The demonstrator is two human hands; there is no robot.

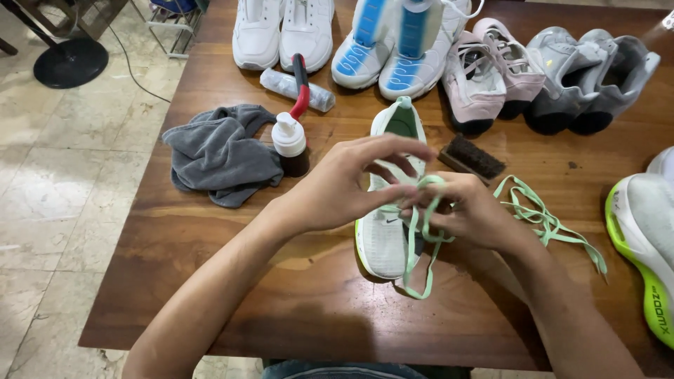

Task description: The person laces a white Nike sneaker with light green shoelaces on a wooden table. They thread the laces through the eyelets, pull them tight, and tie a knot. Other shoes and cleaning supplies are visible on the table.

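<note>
Table [309,295] carries the white sneaker [382,238] we judge light and firm enough to grip at its sides, over which our left hand [337,186] and right hand [467,214] pinch the soft, limp mint lace [421,235], best held near its ends, while the white-capped dark bottle [290,144] stands left.

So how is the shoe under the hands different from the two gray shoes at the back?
The white shoe with green trim lies alone near the table's front edge, while the gray shoes sit as a pair in the back row. Its mint lace is pulled loose, held by both the left hand and right hand; nobody touches the gray shoes. All of them rest on the wooden table.
</note>
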